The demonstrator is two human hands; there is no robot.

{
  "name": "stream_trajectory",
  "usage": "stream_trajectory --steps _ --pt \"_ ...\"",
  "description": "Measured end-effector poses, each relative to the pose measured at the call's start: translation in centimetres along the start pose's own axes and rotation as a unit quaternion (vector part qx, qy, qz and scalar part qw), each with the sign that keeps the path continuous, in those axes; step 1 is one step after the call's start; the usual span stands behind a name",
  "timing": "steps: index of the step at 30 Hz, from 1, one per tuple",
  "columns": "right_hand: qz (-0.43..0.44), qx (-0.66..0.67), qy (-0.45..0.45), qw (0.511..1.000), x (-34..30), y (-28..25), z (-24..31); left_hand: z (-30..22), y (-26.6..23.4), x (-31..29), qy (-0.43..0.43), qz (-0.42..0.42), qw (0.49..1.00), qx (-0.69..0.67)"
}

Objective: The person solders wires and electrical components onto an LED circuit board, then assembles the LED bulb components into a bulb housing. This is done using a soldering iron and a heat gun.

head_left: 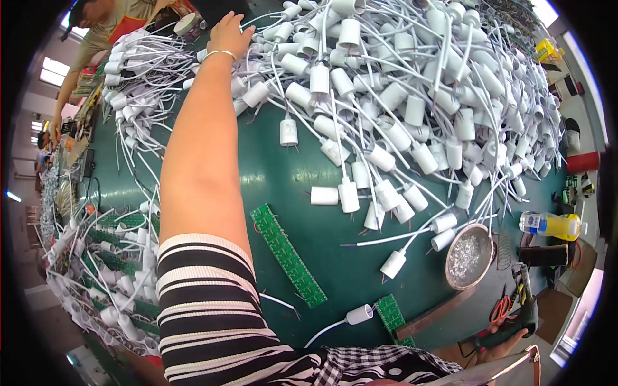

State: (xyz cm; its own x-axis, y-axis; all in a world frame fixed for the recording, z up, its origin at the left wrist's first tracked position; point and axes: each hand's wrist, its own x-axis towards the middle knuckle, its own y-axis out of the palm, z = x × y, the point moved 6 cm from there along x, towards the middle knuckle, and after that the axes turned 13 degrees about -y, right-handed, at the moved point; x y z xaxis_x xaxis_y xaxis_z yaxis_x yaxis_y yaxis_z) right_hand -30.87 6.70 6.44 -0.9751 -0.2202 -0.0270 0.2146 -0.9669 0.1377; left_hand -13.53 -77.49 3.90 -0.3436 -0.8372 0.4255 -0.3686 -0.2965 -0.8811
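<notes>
My left arm stretches far across the green table, and my left hand (228, 40) is at the near-left edge of a big heap of white cylindrical plastic housings with white cables (412, 109). Its fingers are spread among the cables; no held thing shows. At the lower right my right hand (494, 347) is wrapped round a dark green tool with a handle (526, 316), partly hidden. In front of me lie a long green circuit board (290, 254), a shorter green board (390, 315) under a brown bar (434, 314), and a single white housing (359, 314) with its cable.
A bowl of silvery bits (468, 257) stands right, near red-handled pliers (501, 309) and a bottle of yellow liquid (552, 226). Bundled housings (132, 58) lie upper left; wired boards (116, 270) lie lower left. Another person (106, 29) works at the far left.
</notes>
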Motion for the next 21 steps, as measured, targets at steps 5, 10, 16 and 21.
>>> stream_trajectory --steps 5,10,16,21 --pt "-0.083 -0.071 0.001 0.994 0.6 3.1 0.8 0.7 1.4 3.3 -0.009 0.019 0.999 0.035" --pt "-0.152 -0.084 0.064 0.983 -0.9 1.9 -1.1 -1.5 6.3 1.5 -0.067 0.234 0.957 0.155" --pt "-0.112 -0.054 0.036 0.992 1.1 2.0 -2.5 -0.2 7.3 1.0 -0.026 0.304 0.943 0.13" --pt "-0.085 0.084 0.026 0.993 1.2 2.7 -3.0 2.4 3.1 -3.9 -0.135 0.322 0.937 0.011"
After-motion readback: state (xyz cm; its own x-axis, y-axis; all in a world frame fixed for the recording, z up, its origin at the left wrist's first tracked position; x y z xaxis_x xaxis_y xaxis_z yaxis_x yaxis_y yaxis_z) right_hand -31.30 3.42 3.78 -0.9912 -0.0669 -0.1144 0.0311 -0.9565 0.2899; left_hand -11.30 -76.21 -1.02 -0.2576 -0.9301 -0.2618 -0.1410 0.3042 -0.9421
